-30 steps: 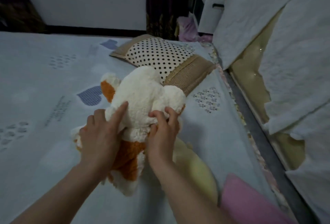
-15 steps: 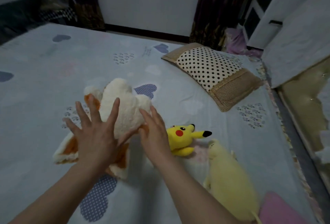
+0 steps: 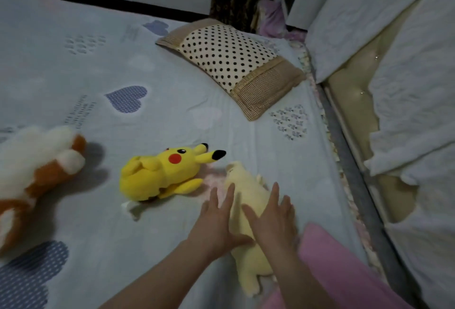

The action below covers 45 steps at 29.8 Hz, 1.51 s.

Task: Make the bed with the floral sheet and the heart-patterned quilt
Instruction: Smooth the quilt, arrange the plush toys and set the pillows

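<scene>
Items in view, counted by kind.
Plush toys, three: white-orange toy (image 3: 37,161), bright yellow toy (image 3: 157,173), pale yellow toy (image 3: 251,266). Dotted pillow (image 3: 226,55), one. Pink cushion (image 3: 339,266), one. Heart quilt (image 3: 73,74), one. Hands, two: left hand (image 3: 214,225), right hand (image 3: 273,225).

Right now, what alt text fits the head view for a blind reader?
The right hand lies on a pale yellow plush toy, the left hand beside it, fingers straight, on a light blue heart-patterned quilt. A bright yellow red-cheeked plush toy lies left of them, a white-and-orange plush toy at the left edge, a polka-dot pillow beyond.
</scene>
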Each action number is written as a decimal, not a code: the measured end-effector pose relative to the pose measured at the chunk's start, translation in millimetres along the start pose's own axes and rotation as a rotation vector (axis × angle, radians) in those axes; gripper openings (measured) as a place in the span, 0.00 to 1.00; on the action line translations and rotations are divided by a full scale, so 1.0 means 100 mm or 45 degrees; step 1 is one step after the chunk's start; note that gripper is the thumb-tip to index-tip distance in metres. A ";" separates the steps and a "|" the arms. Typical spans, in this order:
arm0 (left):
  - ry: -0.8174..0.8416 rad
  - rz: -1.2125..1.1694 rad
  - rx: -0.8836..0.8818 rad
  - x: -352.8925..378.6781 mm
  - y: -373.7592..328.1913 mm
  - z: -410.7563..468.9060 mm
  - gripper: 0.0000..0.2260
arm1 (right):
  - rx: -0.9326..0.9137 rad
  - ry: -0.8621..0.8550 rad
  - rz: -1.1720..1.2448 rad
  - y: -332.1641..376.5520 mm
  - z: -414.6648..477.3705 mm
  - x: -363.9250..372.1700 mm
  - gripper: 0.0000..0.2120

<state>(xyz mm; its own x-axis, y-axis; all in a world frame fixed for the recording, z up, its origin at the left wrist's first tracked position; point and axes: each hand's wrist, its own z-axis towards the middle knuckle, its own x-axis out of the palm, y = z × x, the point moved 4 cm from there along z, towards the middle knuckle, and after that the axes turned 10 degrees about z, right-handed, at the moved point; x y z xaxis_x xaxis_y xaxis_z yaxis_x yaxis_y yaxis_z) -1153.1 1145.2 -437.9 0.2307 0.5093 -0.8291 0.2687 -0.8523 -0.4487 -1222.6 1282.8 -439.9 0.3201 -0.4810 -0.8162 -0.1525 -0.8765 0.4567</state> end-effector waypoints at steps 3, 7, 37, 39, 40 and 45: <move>0.248 0.030 0.001 0.61 -0.21 0.27 0.57 | 0.033 0.137 -0.230 -0.42 -0.01 0.29 0.40; 0.134 0.076 -0.152 0.97 -0.23 0.49 0.41 | 0.038 0.109 -0.279 -0.47 0.16 0.42 0.33; -0.153 0.697 -0.811 -2.02 0.98 -2.78 0.36 | -0.647 0.600 0.523 2.09 -2.93 0.08 0.25; -0.127 0.693 -0.749 -1.88 0.87 -2.75 0.39 | -0.582 0.542 0.467 1.80 -2.89 -0.05 0.26; -0.103 0.703 -0.725 -1.83 0.85 -2.74 0.41 | -0.545 0.530 0.447 1.72 -2.87 -0.04 0.26; 0.021 0.737 -0.488 -1.18 0.14 -2.49 0.47 | -0.336 0.434 0.304 0.78 -2.75 -0.40 0.26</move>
<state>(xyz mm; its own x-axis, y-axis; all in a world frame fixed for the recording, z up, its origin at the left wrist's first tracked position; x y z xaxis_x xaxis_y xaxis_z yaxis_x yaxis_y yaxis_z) -944.1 1102.7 -263.2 0.4501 -0.0103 -0.8929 0.4084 -0.8868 0.2162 -989.7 1239.9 -274.6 0.5997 -0.5947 -0.5353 -0.0311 -0.6858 0.7271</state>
